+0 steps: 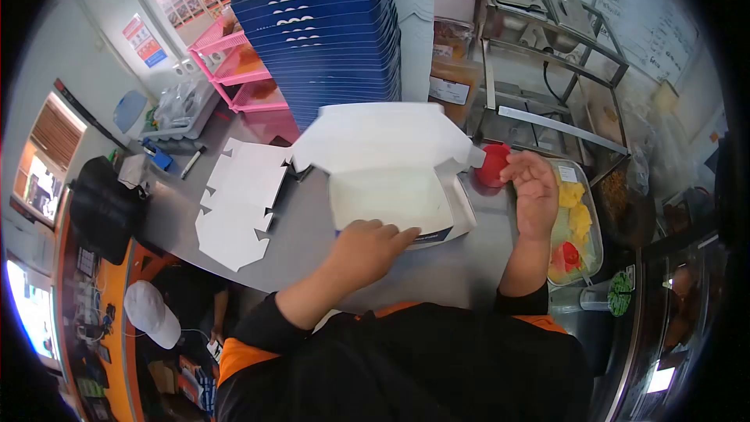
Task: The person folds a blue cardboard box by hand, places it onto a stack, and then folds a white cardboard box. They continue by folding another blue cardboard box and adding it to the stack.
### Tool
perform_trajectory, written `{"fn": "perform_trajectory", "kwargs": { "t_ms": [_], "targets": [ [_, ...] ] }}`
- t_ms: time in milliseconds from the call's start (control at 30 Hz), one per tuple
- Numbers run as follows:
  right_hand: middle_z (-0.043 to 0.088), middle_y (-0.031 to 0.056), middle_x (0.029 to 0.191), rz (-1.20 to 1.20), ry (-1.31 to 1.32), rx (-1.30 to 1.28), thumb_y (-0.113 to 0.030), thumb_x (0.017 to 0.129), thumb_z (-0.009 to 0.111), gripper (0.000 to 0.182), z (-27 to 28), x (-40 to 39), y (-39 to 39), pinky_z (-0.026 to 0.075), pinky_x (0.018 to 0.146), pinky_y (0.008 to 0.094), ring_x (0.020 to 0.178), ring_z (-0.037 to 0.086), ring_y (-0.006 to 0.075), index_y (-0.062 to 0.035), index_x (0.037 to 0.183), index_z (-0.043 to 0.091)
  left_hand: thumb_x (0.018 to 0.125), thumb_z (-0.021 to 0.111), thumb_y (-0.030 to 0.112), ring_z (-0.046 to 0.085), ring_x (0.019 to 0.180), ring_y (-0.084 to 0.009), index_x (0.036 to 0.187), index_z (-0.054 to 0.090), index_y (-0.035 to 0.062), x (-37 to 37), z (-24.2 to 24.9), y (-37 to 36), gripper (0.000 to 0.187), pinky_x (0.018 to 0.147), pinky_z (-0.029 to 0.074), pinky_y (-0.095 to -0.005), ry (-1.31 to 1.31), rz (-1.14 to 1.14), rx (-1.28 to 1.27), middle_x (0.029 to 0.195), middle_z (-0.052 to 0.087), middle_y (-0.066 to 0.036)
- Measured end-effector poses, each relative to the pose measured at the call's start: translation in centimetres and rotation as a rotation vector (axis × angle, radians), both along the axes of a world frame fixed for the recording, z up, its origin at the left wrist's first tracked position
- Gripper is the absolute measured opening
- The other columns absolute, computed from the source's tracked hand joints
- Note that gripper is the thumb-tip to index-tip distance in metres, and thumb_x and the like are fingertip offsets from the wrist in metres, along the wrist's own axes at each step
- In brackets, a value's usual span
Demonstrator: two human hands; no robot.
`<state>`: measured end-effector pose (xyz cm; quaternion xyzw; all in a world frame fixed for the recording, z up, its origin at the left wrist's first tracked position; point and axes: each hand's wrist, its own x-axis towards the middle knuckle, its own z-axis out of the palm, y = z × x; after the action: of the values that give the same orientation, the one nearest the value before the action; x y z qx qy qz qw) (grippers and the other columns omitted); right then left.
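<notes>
The box [391, 187] lies open on the grey counter [305, 227], straight ahead of the person, its long axis running left to right and its lid [375, 137] thrown back toward the far wall. Its white tray faces up, with side flaps standing at the right end. Behind it rises a tall stack of blue flat boxes [328, 31], and to its left lie unfolded white blanks [238, 203], touching one another and just beside the lid's corner. A pink rack [242, 70] stands farther back on the left. The left hand [367, 250] rests on the near edge of the box, palm down, fingers loosely curled and pressing the front wall rather than clasping anything; the box lies just beyond its fingertips, so this hand is the nearer one. The right hand [535, 195] sits off the box's right end, fingers bent around a small red cup [494, 164], though whether it truly grips the cup or only touches it I cannot tell. Under and beside that hand is a metal tray [594, 211] holding yellow pieces and something red. A steel stand [547, 47] with lidded pans occupies the far right. A marker [191, 162] lies near the blanks.
</notes>
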<state>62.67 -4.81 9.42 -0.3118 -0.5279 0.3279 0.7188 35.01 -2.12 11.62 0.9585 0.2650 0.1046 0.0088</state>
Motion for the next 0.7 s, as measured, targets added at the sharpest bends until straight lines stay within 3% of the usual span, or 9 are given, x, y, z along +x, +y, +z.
{"fn": "perform_trajectory", "kwargs": {
  "t_ms": [67,200,300,400,467,533,567,600,700],
  "targets": [
    [0.056,0.0078,0.096,-0.010,0.101,0.075,-0.015,0.064,0.069,0.056,0.2,-0.1,0.1,0.041,0.080,0.0279,0.085,0.052,0.0156,0.0015,0.113,0.048,0.075,0.052,0.010,0.058,0.075,-0.0179,0.108,0.057,0.0161,1.6,-2.5,0.8,0.034,0.062,0.044,-0.0323,0.134,0.036,0.064,0.076,0.059,-0.001],
    [0.056,0.0072,0.093,0.032,-0.051,-0.031,-0.015,0.065,0.068,0.050,-0.6,-1.1,0.1,0.040,0.077,0.0275,0.083,0.052,0.0152,0.0014,0.109,0.051,0.076,0.053,0.014,0.057,0.081,-0.0183,0.109,0.057,0.0167,2.8,-4.8,1.5,0.033,0.066,0.043,-0.0314,0.284,0.081,0.109,0.081,0.061,0.000],
    [0.056,0.0075,0.092,-0.003,-0.137,-0.059,-0.015,0.065,0.068,0.047,-0.8,-1.7,0.1,0.040,0.075,0.0271,0.082,0.052,0.0149,0.0015,0.107,0.053,0.073,0.058,0.014,0.056,0.080,-0.0208,0.104,0.059,0.0136,1.8,-4.0,1.8,0.031,0.071,0.043,-0.0341,-0.093,-0.068,0.189,0.084,0.061,-0.003],
    [0.056,0.0077,0.091,-0.031,-0.132,-0.075,-0.014,0.066,0.067,0.045,-1.4,-0.9,0.5,0.040,0.073,0.0269,0.080,0.052,0.0148,0.0013,0.106,0.054,0.069,0.064,0.014,0.056,0.081,-0.0246,0.097,0.062,0.0123,-1.6,-3.0,4.5,0.029,0.074,0.043,-0.0372,-0.581,-0.007,0.143,0.085,0.061,-0.006],
    [0.056,0.0081,0.091,-0.061,-0.097,-0.078,-0.014,0.066,0.067,0.044,-1.6,-0.3,0.5,0.040,0.073,0.0268,0.079,0.052,0.0146,0.0014,0.105,0.054,0.068,0.066,0.012,0.056,0.084,-0.0287,0.092,0.064,0.0086,-5.9,-3.5,8.0,0.025,0.078,0.044,-0.0382,-0.542,0.342,0.213,0.088,0.062,-0.009],
    [0.055,0.0081,0.090,-0.054,-0.077,-0.091,-0.014,0.067,0.066,0.042,-2.1,0.1,0.7,0.040,0.073,0.0268,0.079,0.051,0.0147,0.0017,0.104,0.054,0.069,0.066,0.020,0.057,0.085,-0.0279,0.091,0.063,0.0054,-9.9,-4.9,12.1,0.027,0.075,0.044,-0.0359,-0.637,0.770,0.042,0.092,0.061,-0.012],
    [0.055,0.0081,0.090,-0.053,-0.068,-0.097,-0.014,0.068,0.066,0.041,-2.3,0.0,0.8,0.040,0.073,0.0269,0.078,0.051,0.0148,0.0019,0.103,0.054,0.070,0.066,0.024,0.056,0.091,-0.0298,0.094,0.063,0.0036,-12.8,-7.7,14.5,0.031,0.079,0.044,-0.0374,-0.555,0.839,0.073,0.097,0.061,-0.014],
    [0.055,0.0080,0.089,-0.044,-0.086,-0.107,-0.015,0.068,0.066,0.040,-2.3,-0.2,0.8,0.040,0.073,0.0270,0.078,0.051,0.0149,0.0021,0.103,0.054,0.070,0.066,0.030,0.053,0.100,-0.0303,0.101,0.061,0.0050,-14.6,-8.2,15.5,0.040,0.087,0.042,-0.0371,-0.433,0.995,-0.131,0.103,0.060,-0.015],
    [0.055,0.0077,0.087,-0.019,-0.121,-0.113,-0.016,0.070,0.066,0.038,-2.4,-1.3,1.0,0.040,0.073,0.0272,0.078,0.051,0.0152,0.0027,0.101,0.054,0.068,0.067,0.042,0.054,0.101,-0.0285,0.110,0.059,0.0089,-18.0,-11.0,17.6,0.054,0.089,0.041,-0.0352,-0.083,1.098,-0.308,0.109,0.058,-0.013]
  ]
}}
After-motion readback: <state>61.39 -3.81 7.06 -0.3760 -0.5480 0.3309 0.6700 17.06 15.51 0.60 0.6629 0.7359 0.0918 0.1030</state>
